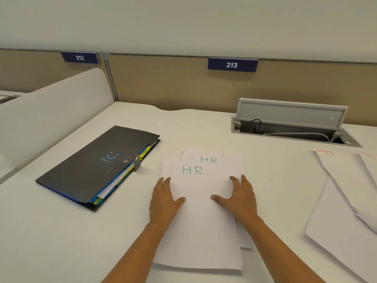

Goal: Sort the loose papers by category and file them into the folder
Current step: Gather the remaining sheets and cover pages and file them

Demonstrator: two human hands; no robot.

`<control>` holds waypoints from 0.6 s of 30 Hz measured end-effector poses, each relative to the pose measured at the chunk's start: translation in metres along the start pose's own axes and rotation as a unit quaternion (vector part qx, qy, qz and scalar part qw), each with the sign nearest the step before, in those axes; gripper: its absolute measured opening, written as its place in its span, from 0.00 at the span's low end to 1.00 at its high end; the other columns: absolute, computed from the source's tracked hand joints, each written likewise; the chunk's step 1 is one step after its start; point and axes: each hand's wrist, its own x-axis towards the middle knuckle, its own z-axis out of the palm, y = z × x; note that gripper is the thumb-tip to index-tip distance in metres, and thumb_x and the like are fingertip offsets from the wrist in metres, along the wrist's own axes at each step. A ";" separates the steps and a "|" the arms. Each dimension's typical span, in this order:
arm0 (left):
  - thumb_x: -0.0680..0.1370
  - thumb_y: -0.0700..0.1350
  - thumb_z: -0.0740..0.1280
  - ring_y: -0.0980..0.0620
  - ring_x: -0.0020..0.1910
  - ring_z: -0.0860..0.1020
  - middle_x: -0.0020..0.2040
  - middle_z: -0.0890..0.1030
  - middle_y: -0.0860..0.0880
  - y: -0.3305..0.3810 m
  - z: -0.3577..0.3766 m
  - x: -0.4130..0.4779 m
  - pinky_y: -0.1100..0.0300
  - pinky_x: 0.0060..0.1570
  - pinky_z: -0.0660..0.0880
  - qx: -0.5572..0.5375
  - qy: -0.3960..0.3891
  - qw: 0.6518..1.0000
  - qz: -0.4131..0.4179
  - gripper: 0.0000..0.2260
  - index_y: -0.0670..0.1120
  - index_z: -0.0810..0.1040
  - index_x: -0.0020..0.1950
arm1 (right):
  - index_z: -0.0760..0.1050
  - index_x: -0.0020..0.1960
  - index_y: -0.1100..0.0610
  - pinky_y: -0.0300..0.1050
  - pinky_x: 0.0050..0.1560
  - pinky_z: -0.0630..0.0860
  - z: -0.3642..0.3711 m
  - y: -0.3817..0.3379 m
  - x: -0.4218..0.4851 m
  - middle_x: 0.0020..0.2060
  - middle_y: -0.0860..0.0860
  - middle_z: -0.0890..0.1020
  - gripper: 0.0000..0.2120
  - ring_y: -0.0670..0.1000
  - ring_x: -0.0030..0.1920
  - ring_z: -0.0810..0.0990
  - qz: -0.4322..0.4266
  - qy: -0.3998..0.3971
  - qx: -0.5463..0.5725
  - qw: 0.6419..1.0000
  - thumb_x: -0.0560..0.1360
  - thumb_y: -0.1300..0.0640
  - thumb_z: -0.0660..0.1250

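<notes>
In the head view the HR papers (204, 231) lie mid-way across the desk (61, 242), two sheets offset so both green headings show, likely about to be squared into one category pile; the left grip (163, 199) and right grip (240, 199) rest flat on the stack's side edges, fingers straight and spread, thumbs turned inward, pinching nothing; both forearms reach straight ahead; the folder (91, 166) sits closed just left; the sports papers (336, 221) lie well apart, right.
</notes>
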 end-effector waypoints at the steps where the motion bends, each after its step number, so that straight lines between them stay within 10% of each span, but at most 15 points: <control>1: 0.75 0.49 0.68 0.50 0.74 0.56 0.76 0.54 0.48 0.002 0.000 0.000 0.57 0.69 0.58 -0.026 0.011 1.000 -0.001 0.32 0.46 0.56 0.75 | 0.55 0.75 0.52 0.49 0.74 0.54 -0.003 0.002 0.000 0.76 0.55 0.50 0.45 0.54 0.76 0.48 0.016 -0.002 0.030 0.999 0.67 0.37 0.71; 13: 0.72 0.36 0.71 0.45 0.62 0.72 0.65 0.73 0.43 0.018 -0.002 0.008 0.56 0.58 0.69 -0.315 0.010 0.942 -0.113 0.29 0.44 0.64 0.71 | 0.52 0.75 0.57 0.51 0.68 0.64 -0.026 0.021 0.017 0.69 0.58 0.64 0.50 0.57 0.70 0.63 0.110 0.009 0.230 0.967 0.63 0.61 0.79; 18: 0.70 0.33 0.71 0.41 0.54 0.77 0.58 0.76 0.40 0.023 -0.004 0.018 0.48 0.58 0.74 -0.368 -0.015 0.916 -0.159 0.27 0.41 0.69 0.67 | 0.64 0.70 0.56 0.50 0.59 0.74 -0.029 0.020 0.018 0.63 0.56 0.74 0.34 0.58 0.60 0.75 0.114 0.004 0.304 0.946 0.68 0.62 0.74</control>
